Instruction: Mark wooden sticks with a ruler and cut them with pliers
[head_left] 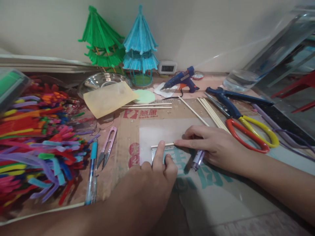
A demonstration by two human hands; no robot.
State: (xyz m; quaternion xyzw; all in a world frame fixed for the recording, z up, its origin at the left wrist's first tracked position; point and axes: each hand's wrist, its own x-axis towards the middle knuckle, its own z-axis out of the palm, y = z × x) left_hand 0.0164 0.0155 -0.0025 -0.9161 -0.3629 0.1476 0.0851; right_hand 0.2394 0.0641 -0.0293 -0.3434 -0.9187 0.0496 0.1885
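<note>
Both our hands meet at mid-table: our left hand [157,167] presses two fingertips down on a clear plastic ruler [169,152], while our right hand [209,144] pins a thin pale wooden stick [162,145] against the ruler's upper edge with an outstretched forefinger, its other fingers curled around a slim pen with a clear barrel [197,159]. Stick and ruler lie on a frosted translucent sheet [162,131] spread over a flattened brown cardboard box [123,144] with red and teal print. To the left sit small pink thread snips [107,149], a light blue pen [92,170] and a heap of multicoloured pipe cleaners [36,141]. More wooden sticks [211,113] lie beyond our right hand, beside large shears with red and yellow handles [246,127]. At the wall stand a blue glue gun [182,78], a green pipe-cleaner pagoda [102,39] and a light blue pipe-cleaner pagoda [140,42].
</note>
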